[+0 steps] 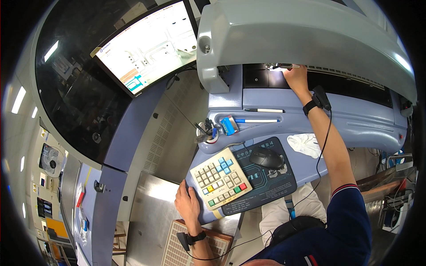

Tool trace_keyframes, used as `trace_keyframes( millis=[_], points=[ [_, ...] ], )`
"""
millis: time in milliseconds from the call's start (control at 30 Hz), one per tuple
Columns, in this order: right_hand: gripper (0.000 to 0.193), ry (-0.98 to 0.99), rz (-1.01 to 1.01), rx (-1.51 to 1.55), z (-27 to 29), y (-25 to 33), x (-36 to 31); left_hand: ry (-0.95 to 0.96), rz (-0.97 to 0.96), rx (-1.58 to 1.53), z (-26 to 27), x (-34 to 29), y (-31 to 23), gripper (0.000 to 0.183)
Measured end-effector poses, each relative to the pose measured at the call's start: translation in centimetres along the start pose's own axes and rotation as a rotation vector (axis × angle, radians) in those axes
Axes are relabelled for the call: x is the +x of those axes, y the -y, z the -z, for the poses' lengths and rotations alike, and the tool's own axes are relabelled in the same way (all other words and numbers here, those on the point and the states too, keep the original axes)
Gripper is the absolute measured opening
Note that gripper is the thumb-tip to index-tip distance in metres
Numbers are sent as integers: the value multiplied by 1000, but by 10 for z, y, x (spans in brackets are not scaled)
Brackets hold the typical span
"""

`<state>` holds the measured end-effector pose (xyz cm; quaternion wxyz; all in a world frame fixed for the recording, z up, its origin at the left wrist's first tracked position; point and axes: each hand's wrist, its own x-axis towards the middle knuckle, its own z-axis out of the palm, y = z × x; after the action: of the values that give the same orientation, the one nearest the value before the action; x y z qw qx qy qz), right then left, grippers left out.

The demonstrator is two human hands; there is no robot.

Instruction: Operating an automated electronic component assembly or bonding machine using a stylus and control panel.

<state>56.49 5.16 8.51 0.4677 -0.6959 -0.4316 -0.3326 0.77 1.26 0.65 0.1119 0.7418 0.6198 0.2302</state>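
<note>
My right hand (296, 79) reaches into the slot under the grey machine hood. Its fingers are closed at a small shiny metal fitting (278, 66); the hood's edge partly hides the fingertips, so the fitting's kind is unclear. At the left edge of the blue desk, my left hand (187, 204) lies with fingers stretched out and holds nothing. Beside it sits a beige keypad (220, 178) with white, blue, yellow, red and green keys. The keypad overlaps a dark mouse pad (277, 186), where a black mouse (266, 157) rests.
A lit monitor (151, 46) stands at upper left. Pens (259, 120), a small blue box (229, 126) and a pen cup (207, 132) occupy the ledge. White gloves (304, 144) lie near my right forearm. Brown perforated boards (195, 244) are stacked on a metal table (148, 213).
</note>
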Motion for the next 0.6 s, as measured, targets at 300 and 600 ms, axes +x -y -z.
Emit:
trace_keyframes(
  millis=[300, 600],
  points=[
    [7, -77, 46, 24, 3, 6, 2, 12, 19, 7, 2, 1, -3, 45],
    [10, 18, -3, -21, 2, 2, 0, 16, 11, 9, 1, 1, -2, 46]
  ],
)
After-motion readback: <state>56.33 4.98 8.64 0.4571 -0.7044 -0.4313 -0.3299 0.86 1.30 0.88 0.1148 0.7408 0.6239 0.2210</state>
